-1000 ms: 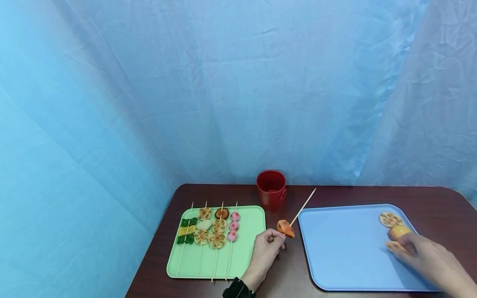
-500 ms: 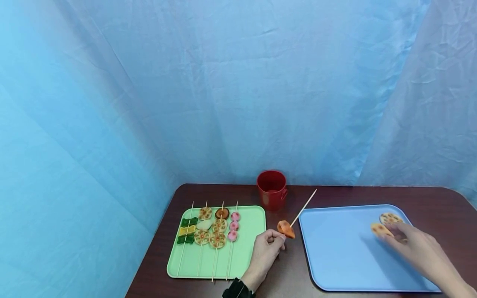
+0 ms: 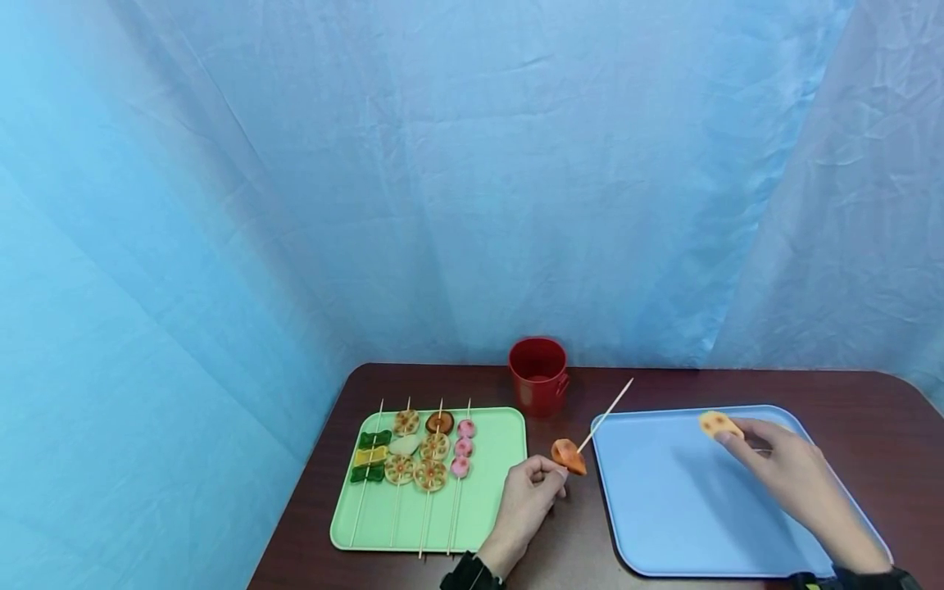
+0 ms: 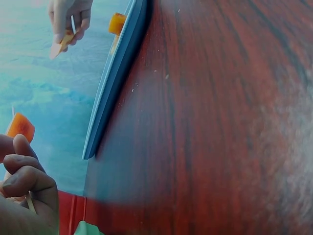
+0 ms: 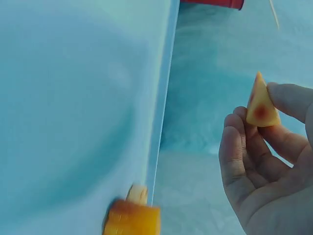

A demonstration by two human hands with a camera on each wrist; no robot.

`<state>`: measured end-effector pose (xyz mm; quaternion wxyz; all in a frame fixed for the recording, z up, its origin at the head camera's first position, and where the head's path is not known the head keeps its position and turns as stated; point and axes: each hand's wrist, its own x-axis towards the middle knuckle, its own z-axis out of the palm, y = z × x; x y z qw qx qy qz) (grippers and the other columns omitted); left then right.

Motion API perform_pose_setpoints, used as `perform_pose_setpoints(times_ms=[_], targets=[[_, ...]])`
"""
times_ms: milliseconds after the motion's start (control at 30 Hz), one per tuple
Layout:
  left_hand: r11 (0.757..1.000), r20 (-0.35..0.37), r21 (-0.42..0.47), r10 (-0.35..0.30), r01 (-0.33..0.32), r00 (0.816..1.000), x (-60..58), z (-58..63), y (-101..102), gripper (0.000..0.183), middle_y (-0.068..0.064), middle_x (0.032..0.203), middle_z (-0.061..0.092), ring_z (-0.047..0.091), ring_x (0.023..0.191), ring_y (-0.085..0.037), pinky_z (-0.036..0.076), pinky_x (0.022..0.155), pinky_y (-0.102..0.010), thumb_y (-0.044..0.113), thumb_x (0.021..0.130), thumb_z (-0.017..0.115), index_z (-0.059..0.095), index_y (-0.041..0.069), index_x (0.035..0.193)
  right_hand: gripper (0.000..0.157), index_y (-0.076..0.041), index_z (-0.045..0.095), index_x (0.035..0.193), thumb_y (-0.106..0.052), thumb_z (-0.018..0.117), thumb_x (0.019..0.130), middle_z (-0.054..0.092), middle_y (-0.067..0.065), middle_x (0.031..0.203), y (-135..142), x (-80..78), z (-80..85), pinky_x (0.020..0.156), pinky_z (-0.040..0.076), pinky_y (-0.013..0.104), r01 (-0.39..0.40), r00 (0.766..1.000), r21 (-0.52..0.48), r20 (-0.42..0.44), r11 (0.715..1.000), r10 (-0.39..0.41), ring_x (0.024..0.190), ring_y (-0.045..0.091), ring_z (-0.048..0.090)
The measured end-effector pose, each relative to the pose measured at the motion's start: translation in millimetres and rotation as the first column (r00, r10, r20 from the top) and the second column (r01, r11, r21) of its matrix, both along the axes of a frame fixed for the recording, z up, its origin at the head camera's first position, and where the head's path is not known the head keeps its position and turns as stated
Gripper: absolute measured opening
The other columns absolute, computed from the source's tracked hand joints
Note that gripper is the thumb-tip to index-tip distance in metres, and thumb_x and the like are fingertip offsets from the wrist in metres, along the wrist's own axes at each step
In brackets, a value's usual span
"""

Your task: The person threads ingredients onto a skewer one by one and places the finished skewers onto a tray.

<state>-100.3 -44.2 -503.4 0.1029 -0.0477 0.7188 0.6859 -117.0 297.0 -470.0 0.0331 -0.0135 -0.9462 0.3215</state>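
Observation:
My left hand (image 3: 525, 501) grips a thin wooden skewer (image 3: 606, 412) between the two trays, its tip slanting up to the right. Threaded on it, just above the fingers, is a folded orange-brown food piece (image 3: 568, 456). Over the blue tray (image 3: 656, 516), my right hand (image 3: 789, 475) pinches a yellow wedge with brown spots (image 5: 262, 105) between thumb and fingers. The wedge is apart from the skewer. In the right wrist view an orange-yellow chunk (image 5: 132, 219) and a pale piece (image 5: 138, 194) lie by the blue tray's edge; the right hand hides them in the head view.
Left of my left hand, a green tray (image 3: 490, 492) bears several loaded skewers (image 3: 435, 447). Behind, near the table's far edge, stands a red cup (image 3: 538, 385). A blue curtain (image 3: 516, 180) hangs beyond the dark wooden table (image 3: 664, 389).
My right hand has picked the yellow wedge up from the blue tray's right side and carried it left. The left hand with its skewer has barely moved.

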Motion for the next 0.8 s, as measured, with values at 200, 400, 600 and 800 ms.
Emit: perform_pose_setpoints(times_ms=[200,400,600,800], targets=[[1.000,-0.018,0.004,-0.024,0.024,1.000,1.3,-1.5,0.8,0.020,0.003,0.067,0.063,0.047,0.053,-0.010,0.038,0.049,-0.021,0.014,0.093,0.070,0.070,-0.006,0.095,0.072,0.015,0.061,0.130,-0.052,0.059,0.103,0.073,0.026,0.104,-17.1,-5.5,4.6,0.060,0.056,0.033,0.042,0.998,-0.096,0.047,0.995,-0.037,0.089,0.036,0.073],[0.999,-0.023,-0.012,-0.047,0.047,0.999,1.7,-0.4,2.5,0.019,0.003,0.065,0.063,0.047,0.053,-0.012,0.037,0.049,-0.020,0.013,0.092,0.070,0.071,-0.006,0.094,0.083,0.011,0.052,0.143,-0.061,0.055,0.101,0.073,0.023,0.115,-31.2,-11.2,8.2,0.079,0.061,0.037,0.115,0.980,-0.342,0.192,0.933,-0.050,0.095,0.026,0.074],[0.996,-0.037,-0.020,-0.088,0.087,0.995,2.8,0.7,2.0,0.017,0.004,0.066,0.063,0.047,0.051,-0.010,0.036,0.048,-0.019,0.014,0.091,0.071,0.071,-0.003,0.092,0.083,0.011,0.043,0.149,-0.057,0.054,0.102,0.071,0.014,0.120,-37.7,-17.0,6.8,0.085,0.058,0.026,0.132,0.969,-0.573,0.247,0.809,0.016,0.096,0.001,0.069],[0.989,-0.046,-0.007,-0.148,0.148,0.988,5.1,2.1,1.2,0.015,0.004,0.067,0.063,0.047,0.052,-0.011,0.037,0.049,-0.019,0.015,0.093,0.070,0.070,0.001,0.089,0.083,0.015,0.029,0.153,-0.046,0.056,0.104,0.069,-0.008,0.108,-41.6,-21.4,4.9,0.088,0.057,0.024,0.149,0.962,-0.771,0.259,0.620,0.091,0.099,0.000,0.068]])
